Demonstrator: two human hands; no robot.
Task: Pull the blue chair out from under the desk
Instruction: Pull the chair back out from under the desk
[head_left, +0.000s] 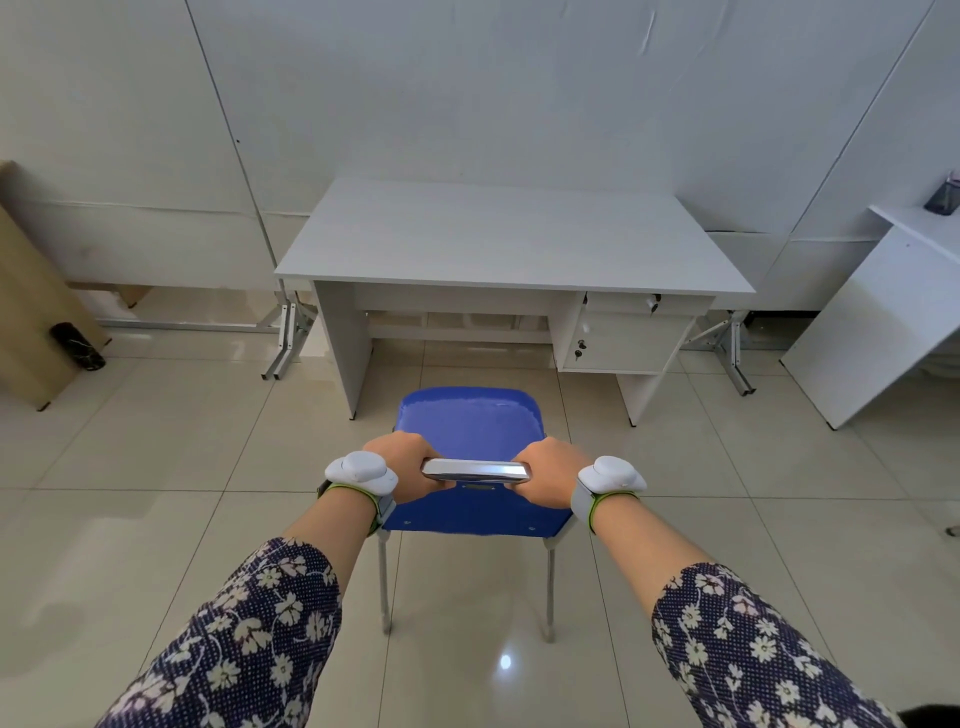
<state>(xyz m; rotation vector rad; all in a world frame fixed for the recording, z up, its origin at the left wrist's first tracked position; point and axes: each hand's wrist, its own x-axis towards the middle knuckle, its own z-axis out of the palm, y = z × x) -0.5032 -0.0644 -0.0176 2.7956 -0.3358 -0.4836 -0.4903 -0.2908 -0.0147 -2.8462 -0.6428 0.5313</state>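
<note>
The blue chair (470, 421) stands on the tiled floor in front of the white desk (498, 234), its seat outside the desk's knee space and its back toward me. A shiny metal bar runs along the top of its backrest. My left hand (408, 465) is closed around the bar's left end. My right hand (545, 475) is closed around the right end. Both wrists carry white trackers on straps. Two metal rear legs show below the backrest.
The desk has a drawer unit (623, 338) with keys on its right side. A white panel (878, 322) leans at the right. A brown board (31, 306) and a dark bottle (78, 345) stand at the left. Folding metal legs (285, 338) flank the desk.
</note>
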